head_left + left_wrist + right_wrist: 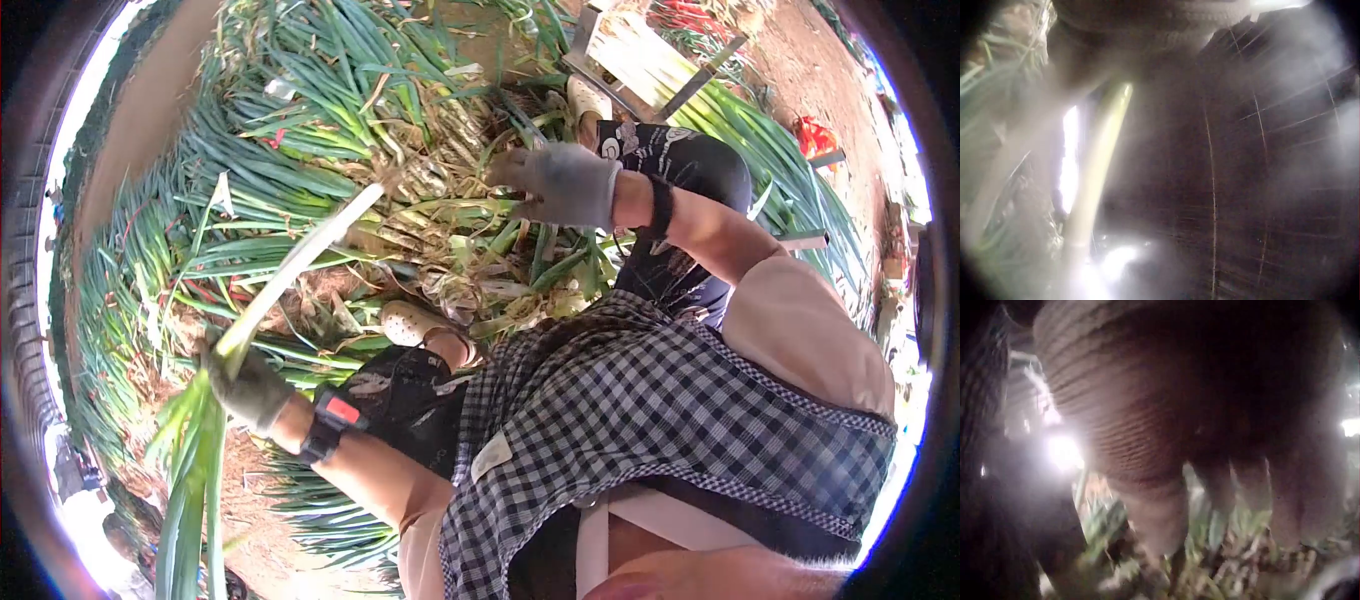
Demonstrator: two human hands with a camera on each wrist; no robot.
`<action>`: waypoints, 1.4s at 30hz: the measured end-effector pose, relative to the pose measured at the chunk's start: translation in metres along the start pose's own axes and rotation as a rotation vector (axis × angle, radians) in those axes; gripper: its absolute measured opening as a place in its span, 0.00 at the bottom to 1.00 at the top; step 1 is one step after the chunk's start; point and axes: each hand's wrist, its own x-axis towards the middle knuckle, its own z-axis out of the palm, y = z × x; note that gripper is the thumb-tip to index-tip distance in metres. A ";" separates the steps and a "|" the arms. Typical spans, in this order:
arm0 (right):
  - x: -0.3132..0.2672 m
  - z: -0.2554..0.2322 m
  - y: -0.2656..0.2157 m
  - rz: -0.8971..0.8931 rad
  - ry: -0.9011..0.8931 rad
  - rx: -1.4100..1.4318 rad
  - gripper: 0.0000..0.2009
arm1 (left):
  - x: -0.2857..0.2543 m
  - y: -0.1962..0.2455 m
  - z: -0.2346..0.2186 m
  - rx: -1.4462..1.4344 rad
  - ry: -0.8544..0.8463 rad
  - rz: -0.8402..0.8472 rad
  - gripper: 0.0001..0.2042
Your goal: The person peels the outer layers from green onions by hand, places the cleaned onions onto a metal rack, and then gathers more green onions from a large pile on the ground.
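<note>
My left hand (248, 388), in a grey glove, grips a long green onion (300, 258) around the middle. Its pale white stalk points up toward the pile, while the green leaves (192, 490) hang below the hand. The left wrist view is blurred but shows the pale onion stalk (1099, 169) against a dark glove. My right hand (568, 185), also gloved, hovers over the trimmings (500, 240) with nothing in its grasp. Its fingers (1159, 519) hang apart in the right wrist view, above leaves and scraps.
A big heap of green onions (320, 100) spreads across the far side and left. More onions (720, 115) lie on a metal frame (690, 85) at upper right. Shoes (425, 330) and knees flank the scraps, and a red bag (815, 135) lies at far right.
</note>
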 end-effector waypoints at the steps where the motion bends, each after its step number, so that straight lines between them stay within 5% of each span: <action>1: 0.008 -0.013 -0.012 -0.011 0.000 0.000 0.16 | -0.016 0.005 0.029 0.008 0.051 -0.009 0.16; 4: 0.030 -0.036 -0.037 -0.027 -0.124 0.253 0.11 | -0.033 0.010 0.078 -0.074 0.017 -0.024 0.22; 6: 0.033 -0.027 -0.042 -0.250 -0.154 0.446 0.13 | -0.045 0.013 0.092 0.121 -0.085 0.069 0.23; 9: 0.038 -0.002 -0.046 -0.092 -0.123 0.236 0.14 | -0.040 0.007 0.094 0.167 -0.129 0.078 0.24; 10: 0.038 0.003 -0.044 -0.003 -0.073 0.159 0.15 | -0.016 -0.010 0.076 -0.238 -0.115 -0.056 0.24; 11: 0.038 -0.003 -0.046 0.115 -0.003 0.301 0.09 | -0.015 -0.012 0.072 -0.202 -0.158 -0.049 0.24; 14: 0.047 -0.020 -0.042 0.387 -0.073 0.169 0.12 | -0.025 -0.001 0.074 -0.344 -0.126 -0.166 0.23; 16: 0.052 -0.029 -0.048 0.436 -0.090 0.283 0.17 | -0.031 0.003 0.083 -0.314 0.022 -0.125 0.21; 18: 0.063 -0.008 -0.048 0.620 -0.179 0.742 0.25 | -0.025 0.001 0.071 -0.410 0.058 -0.188 0.21; 20: 0.079 0.013 -0.044 0.510 -0.124 0.906 0.33 | -0.035 0.002 0.068 -0.095 -0.015 -0.105 0.21; 21: 0.080 0.020 -0.051 0.362 0.064 1.166 0.35 | -0.013 -0.017 0.036 -0.245 -0.154 -0.151 0.22; 22: 0.081 0.006 -0.057 0.407 -0.040 1.312 0.31 | -0.005 -0.023 0.023 -0.229 -0.182 -0.161 0.18; 25: 0.087 0.028 -0.038 -0.040 0.062 1.328 0.26 | -0.022 -0.011 0.045 0.006 0.027 -0.103 0.17; 27: 0.055 0.034 -0.036 -0.071 -0.088 2.056 0.19 | 0.000 -0.009 0.016 -0.553 0.141 -0.344 0.15; 28: 0.042 0.033 -0.036 -0.073 -0.146 2.302 0.17 | 0.028 -0.026 -0.031 -0.833 -0.099 -0.521 0.15; 30: 0.028 0.030 -0.027 0.107 -0.172 0.749 0.09 | 0.012 -0.026 -0.021 -0.408 -0.126 -0.367 0.16; 31: 0.019 0.038 -0.026 0.106 -0.188 0.757 0.09 | -0.018 -0.010 0.019 -0.124 -0.019 -0.324 0.17; 33: -0.001 0.059 -0.030 -0.095 0.260 0.672 0.06 | 0.000 -0.035 -0.006 0.042 -0.286 -0.240 0.14; 34: -0.012 0.057 -0.032 -0.097 0.254 0.685 0.06 | 0.002 -0.039 0.002 -0.101 -0.371 -0.276 0.13; 35: -0.023 0.047 -0.035 0.001 -0.098 0.571 0.07 | -0.036 -0.004 0.069 -0.167 0.071 -0.332 0.10; 36: -0.034 0.033 -0.037 0.092 -0.444 0.440 0.08 | 0.000 -0.028 0.020 -0.312 -0.319 -0.368 0.10; 38: -0.046 -0.010 -0.039 0.360 -0.834 0.613 0.09 | -0.004 -0.005 0.039 -0.226 -0.122 -0.254 0.10; 40: -0.075 -0.014 -0.006 0.618 -0.792 0.918 0.09 | 0.006 0.000 0.040 -0.104 0.119 -0.061 0.08; 42: -0.080 -0.026 0.003 0.391 -0.495 -0.020 0.10 | 0.049 -0.021 -0.010 -0.432 -0.197 -0.120 0.10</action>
